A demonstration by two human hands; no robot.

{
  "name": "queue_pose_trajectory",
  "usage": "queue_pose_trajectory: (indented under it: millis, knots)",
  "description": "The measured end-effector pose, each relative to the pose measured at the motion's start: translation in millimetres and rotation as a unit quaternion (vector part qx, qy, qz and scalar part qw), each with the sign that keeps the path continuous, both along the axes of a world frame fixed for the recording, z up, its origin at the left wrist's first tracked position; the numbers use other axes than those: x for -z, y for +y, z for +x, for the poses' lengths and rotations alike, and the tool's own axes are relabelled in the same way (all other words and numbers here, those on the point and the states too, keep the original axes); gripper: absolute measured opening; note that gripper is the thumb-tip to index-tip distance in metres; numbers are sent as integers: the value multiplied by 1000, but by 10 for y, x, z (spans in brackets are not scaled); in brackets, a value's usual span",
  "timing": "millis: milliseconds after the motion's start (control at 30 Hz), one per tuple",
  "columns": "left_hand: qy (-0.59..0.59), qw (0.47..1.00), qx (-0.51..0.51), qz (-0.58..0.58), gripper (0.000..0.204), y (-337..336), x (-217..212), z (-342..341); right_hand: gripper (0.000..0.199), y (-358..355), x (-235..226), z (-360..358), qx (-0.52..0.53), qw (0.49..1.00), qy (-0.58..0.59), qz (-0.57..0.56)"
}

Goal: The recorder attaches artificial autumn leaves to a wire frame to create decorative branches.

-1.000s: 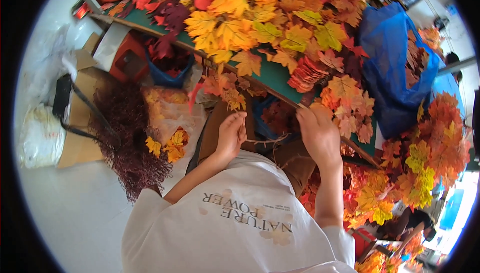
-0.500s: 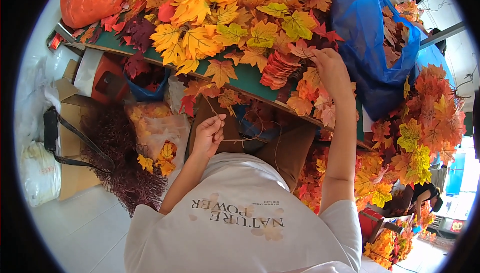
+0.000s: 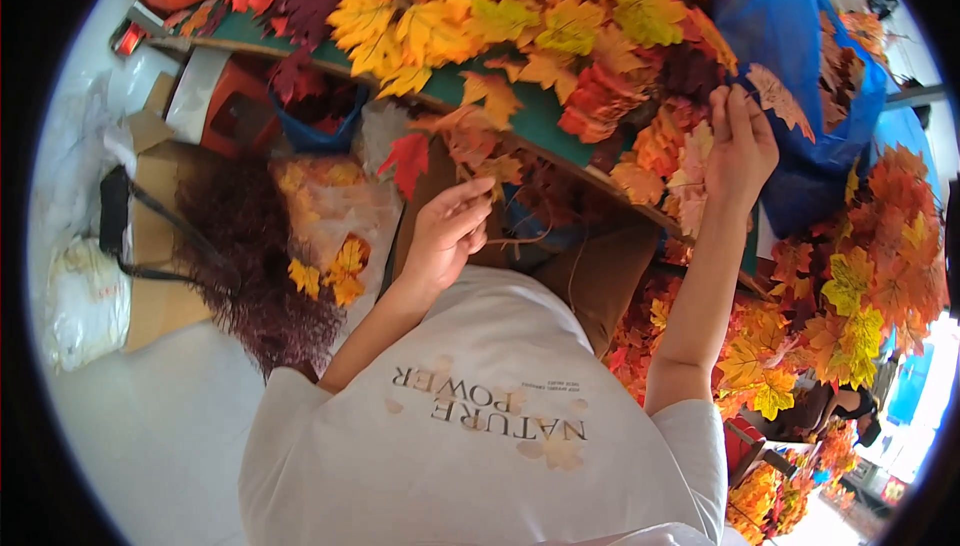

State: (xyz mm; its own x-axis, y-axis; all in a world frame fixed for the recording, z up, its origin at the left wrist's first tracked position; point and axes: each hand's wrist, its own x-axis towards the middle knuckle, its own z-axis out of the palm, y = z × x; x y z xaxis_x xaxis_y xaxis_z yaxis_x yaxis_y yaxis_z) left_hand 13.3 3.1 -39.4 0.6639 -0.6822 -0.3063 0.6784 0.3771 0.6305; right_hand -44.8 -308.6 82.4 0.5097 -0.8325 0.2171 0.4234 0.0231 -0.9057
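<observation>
My left hand is closed in a pinch around a thin brown artificial stem, which loops out toward my lap. Beyond its fingertips, at the table edge, hang a red maple leaf and an orange-brown leaf, seemingly on that stem. Between the fingers of my right hand is a single pale orange artificial maple leaf, raised in front of a blue bag. Left of this hand lie a stack of red leaves and a smaller orange pile.
Yellow leaves heap over the green table. The blue plastic bag stands at its right end. Leaf bunches hang at right; dark wiry stems and a cardboard box are at left. A person is far right.
My right hand has moved right, away from the red stack, with the pale orange leaf now lifted in its fingers. My left hand still pinches the stem. The whole view has shifted slightly.
</observation>
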Motion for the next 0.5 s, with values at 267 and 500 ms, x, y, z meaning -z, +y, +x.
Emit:
queue_pose_trajectory:
  millis: [267, 500]
  knots:
    - [-37, 998, -55, -12, 35, -150, -112, -88, 9, 1637, 940, -114, -175, 962, 106, 182]
    - [-60, 996, -69, -21, 37, -188, -173, -125, 4, 1886, 1149, -59, -198, 928, 59, 311]
